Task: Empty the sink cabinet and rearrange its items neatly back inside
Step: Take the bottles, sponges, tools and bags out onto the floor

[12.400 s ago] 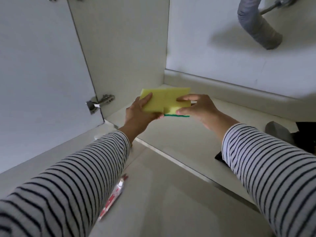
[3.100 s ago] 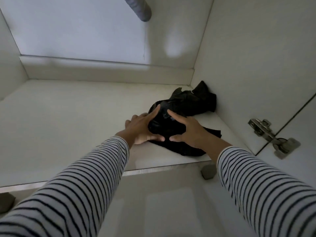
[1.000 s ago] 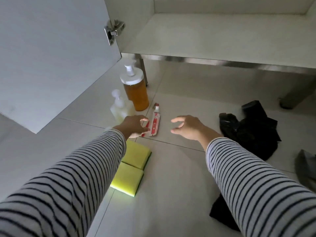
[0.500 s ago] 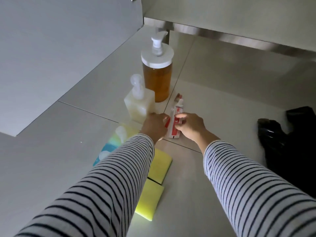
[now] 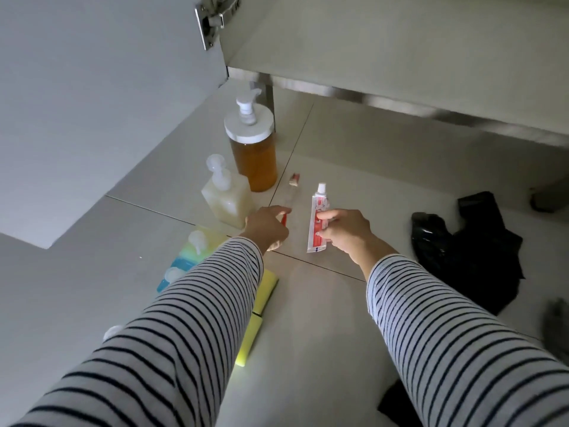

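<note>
My right hand (image 5: 346, 232) grips a red and white toothpaste tube (image 5: 318, 212), lifted a little off the floor tiles. My left hand (image 5: 267, 228) pinches the handle of a toothbrush (image 5: 292, 192) whose red and white head points away from me. Beside them stand an amber pump bottle (image 5: 254, 155) with a white lid and a smaller pale pump bottle (image 5: 226, 192). Two yellow sponges (image 5: 261, 298) lie partly under my left sleeve. The sink cabinet's floor (image 5: 400, 47) is at the top.
A blue and yellow pouch (image 5: 191, 257) lies left of my left arm. Crumpled black bags (image 5: 471, 251) lie on the floor at right. The open cabinet door (image 5: 92, 87) with its hinge (image 5: 212, 16) stands at left. A cabinet leg (image 5: 269, 97) is behind the amber bottle.
My hands have drawn apart: the right one has lifted the toothpaste tube to the right, and the left one holds the toothbrush, which lay beside the tube before.
</note>
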{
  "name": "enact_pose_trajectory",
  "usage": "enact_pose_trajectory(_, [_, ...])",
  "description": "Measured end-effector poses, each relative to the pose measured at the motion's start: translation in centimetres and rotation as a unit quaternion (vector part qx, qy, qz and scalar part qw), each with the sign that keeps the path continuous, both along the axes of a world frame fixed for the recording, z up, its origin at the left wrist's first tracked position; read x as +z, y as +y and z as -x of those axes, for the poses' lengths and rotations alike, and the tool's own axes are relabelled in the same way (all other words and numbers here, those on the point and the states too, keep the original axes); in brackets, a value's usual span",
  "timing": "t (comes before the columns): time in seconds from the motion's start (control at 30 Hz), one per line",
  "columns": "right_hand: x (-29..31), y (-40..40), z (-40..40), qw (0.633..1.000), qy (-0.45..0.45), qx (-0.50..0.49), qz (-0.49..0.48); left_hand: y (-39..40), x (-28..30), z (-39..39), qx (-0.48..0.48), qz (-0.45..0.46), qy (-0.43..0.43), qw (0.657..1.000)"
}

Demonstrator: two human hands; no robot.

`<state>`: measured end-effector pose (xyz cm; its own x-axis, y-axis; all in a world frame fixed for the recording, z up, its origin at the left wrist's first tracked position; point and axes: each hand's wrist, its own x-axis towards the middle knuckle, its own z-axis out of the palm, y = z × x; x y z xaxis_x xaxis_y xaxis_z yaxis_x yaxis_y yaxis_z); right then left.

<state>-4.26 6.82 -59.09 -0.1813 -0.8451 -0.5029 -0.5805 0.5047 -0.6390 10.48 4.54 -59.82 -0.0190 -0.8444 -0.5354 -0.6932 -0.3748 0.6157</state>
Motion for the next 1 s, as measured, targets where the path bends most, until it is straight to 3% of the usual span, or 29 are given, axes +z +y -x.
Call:
enact_pose_trajectory(0.17, [11.4,3.4,2.7,1.000,-0.015,-0.010,-0.014,3.6,12.4,1.9,0.054,-0.060,0.065,0.995])
enact_pose_trajectory(0.37, [29.6,6.7,3.8,0.994,-0.079,-0.068,-0.024,6.8,32.1,3.4,0.059,-0.094,0.148,0.983])
enact_pose_trajectory(0.77, [68.0,8.0,0.9,0.984,-0.147,-0.078,0.066,9.1,69.2,-1.1,0.089,-0.019,0.188,0.978])
enact_pose_trajectory(1.0, [79.8,0.6,-0.3,0.972,-0.156,-0.071,0.159,2.3,80.7,-3.4,0.108,0.075,0.208,0.969])
